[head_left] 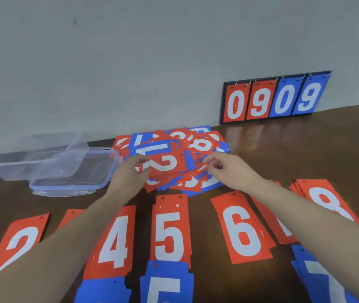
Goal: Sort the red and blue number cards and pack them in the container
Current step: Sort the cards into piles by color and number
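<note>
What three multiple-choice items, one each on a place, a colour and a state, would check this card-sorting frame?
1. Where does the scoreboard stand?
A. against the wall, far right
B. inside the container
C. under the pile

2. What colour is the 6 card in the near row?
A. blue
B. red
C. green

3. How is the clear container?
A. lidded and shut
B. packed with cards
C. open, no cards in it

Answers:
1 A, it leans at the wall.
2 B, white numeral on red.
3 C, its lid lies beside it.
</note>
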Motion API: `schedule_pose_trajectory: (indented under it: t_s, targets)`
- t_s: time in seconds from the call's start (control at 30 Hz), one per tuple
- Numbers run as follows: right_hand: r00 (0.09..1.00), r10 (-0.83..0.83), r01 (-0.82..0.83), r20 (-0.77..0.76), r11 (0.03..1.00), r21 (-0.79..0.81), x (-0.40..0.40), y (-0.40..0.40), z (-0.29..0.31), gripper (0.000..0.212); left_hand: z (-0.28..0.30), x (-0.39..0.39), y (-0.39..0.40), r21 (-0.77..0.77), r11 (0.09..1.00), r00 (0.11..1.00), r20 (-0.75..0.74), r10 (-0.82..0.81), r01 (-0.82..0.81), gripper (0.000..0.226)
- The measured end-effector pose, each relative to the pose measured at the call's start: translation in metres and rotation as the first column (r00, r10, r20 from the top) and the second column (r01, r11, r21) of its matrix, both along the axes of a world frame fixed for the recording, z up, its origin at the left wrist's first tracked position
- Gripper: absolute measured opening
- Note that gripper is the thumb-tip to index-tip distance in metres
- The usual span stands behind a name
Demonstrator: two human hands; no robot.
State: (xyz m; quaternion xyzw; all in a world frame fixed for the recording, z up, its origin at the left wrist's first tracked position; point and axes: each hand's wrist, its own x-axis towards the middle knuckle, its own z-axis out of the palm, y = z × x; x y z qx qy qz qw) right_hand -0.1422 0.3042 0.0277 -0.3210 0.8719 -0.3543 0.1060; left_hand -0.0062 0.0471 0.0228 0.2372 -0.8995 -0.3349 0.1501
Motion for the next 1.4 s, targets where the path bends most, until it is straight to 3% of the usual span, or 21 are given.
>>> schedule_pose_trajectory:
  t_s: [0.27, 0.4, 0.57, 0.73, 0.87, 0.97, 1.07, 1.13, 1.27, 1.4]
  targets:
    - [0.984, -0.084, 0.102, -0.159, 0.989, 0.106, -0.058, -0.046, -0.011, 0.03, -0.011, -0.023, -0.022, -0.142, 0.973, 0.976, 0.151, -0.158, 0.18, 0.065]
    - [0.971, -0.025, 0.073, -0.238, 0.978, 0.195, -0.081, -0.06, -0.02, 0.048, -0.018, -0.03, -0.029, -0.244, 0.934, 0.943, 0.27, -0.194, 0.261, 0.064]
    - [0.958, 0.11, 0.025, -0.266, 0.888, 0.459, -0.089, -0.058, -0.03, 0.063, -0.02, -0.035, -0.026, -0.286, 0.933, 0.965, 0.206, -0.161, 0.217, 0.059]
    - [0.953, 0.046, 0.094, -0.3, 0.894, 0.437, -0.085, -0.045, -0.02, 0.067, -0.021, -0.037, -0.022, -0.257, 0.948, 0.967, 0.216, -0.133, 0.188, 0.061]
    - [0.953, -0.008, 0.149, -0.302, 0.883, 0.445, -0.081, -0.034, -0.006, 0.055, -0.017, -0.041, -0.018, -0.275, 0.95, 0.968, 0.236, -0.081, 0.146, 0.066]
    - [0.971, -0.117, 0.191, -0.207, 0.902, 0.386, -0.077, -0.021, 0.001, 0.039, -0.012, -0.041, -0.014, -0.349, 0.928, 0.972, 0.23, -0.048, 0.128, 0.066]
    - [0.976, -0.202, 0.219, -0.086, 0.918, 0.331, -0.071, -0.007, 0.002, 0.04, -0.004, -0.037, -0.003, -0.345, 0.929, 0.975, 0.214, -0.06, 0.133, 0.063]
    - [0.972, -0.229, 0.234, -0.048, 0.938, 0.255, -0.068, 0.001, 0.004, 0.05, 0.001, -0.034, 0.005, -0.278, 0.954, 0.982, 0.179, -0.066, 0.114, 0.061]
    - [0.953, -0.271, 0.269, 0.134, 0.963, 0.035, -0.052, 0.017, 0.021, 0.077, 0.01, -0.025, 0.018, 0.111, 0.992, 0.998, 0.006, -0.062, 0.061, 0.06]
    - [0.889, -0.258, 0.332, 0.379, 0.932, -0.145, -0.028, 0.026, 0.037, 0.058, 0.016, -0.009, 0.032, 0.348, 0.936, 0.997, -0.069, -0.037, 0.059, 0.064]
